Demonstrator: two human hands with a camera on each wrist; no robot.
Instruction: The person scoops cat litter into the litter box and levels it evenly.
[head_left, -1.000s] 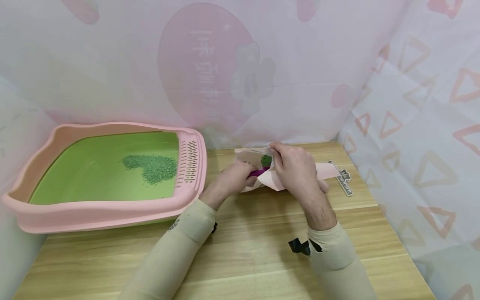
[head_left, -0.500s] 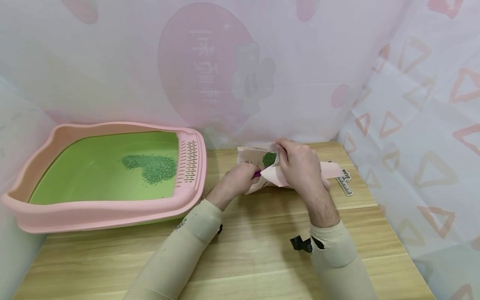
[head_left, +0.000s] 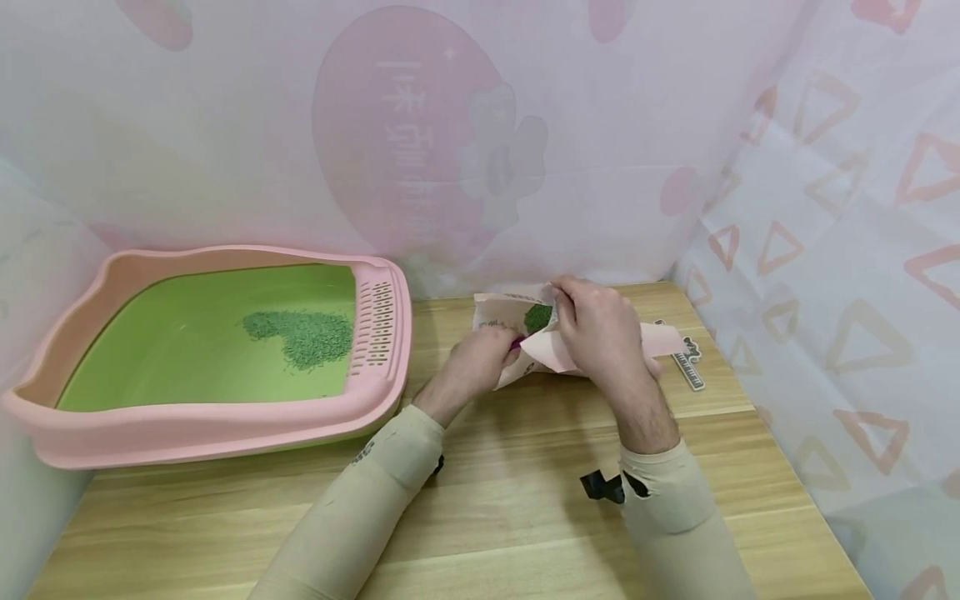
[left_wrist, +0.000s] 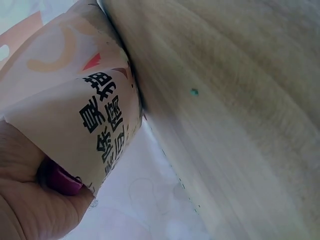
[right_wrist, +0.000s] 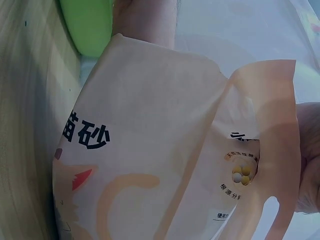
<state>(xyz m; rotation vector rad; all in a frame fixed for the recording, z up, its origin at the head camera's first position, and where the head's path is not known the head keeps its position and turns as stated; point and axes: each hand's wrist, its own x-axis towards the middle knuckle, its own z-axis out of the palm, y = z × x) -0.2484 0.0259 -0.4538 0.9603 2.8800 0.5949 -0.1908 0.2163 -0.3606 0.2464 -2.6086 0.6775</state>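
A pale pink cat litter bag lies on the wooden table with its mouth facing left. Inside the mouth shows a patch of green litter. My left hand is at the mouth, gripping a purple scoop handle; whatever is at its far end is hidden in the bag. With my right hand, I grip the bag's upper edge and hold the mouth apart. Printed lettering and a cat drawing show on the bag in the right wrist view.
To the left stands a pink-rimmed litter tray with a green base and a pile of green litter. A flat grey-and-white piece with a cat shape lies beyond the bag. Printed cloth walls border the table.
My left hand has moved slightly right, and less of the purple handle shows outside the bag. The bag and my right hand have shifted a little right. Over the last half second little differs.
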